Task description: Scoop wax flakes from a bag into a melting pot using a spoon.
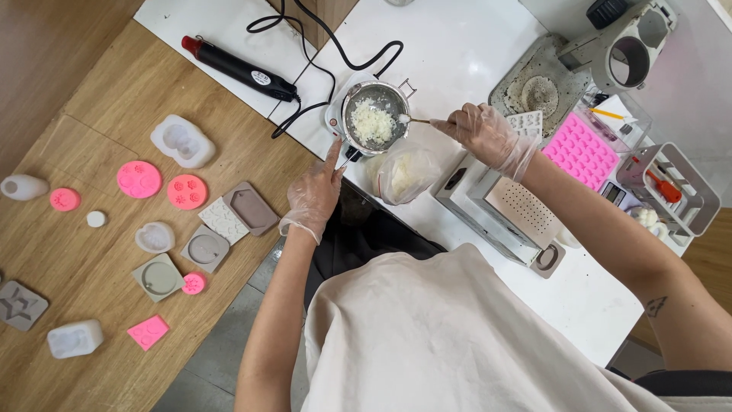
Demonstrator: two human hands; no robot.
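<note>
Our right hand (484, 133) grips a spoon (418, 120) over the metal pot (374, 118) of white flakes (372, 122). Our left hand (314, 194), mostly open, touches the pot's near edge with one finger. Flakes may spill beside the pot if we tip the spoon early.

Shiny metal pot (375, 120) is holding flaky white wax (372, 122). Thin clear plastic gloves are covering the left hand (314, 194) and right hand (482, 133). Matt silicone moulds (139, 179) are lying on a grained wooden worktop (91, 107).

Four round pink moulds (139, 179), one pot (374, 118)
</note>
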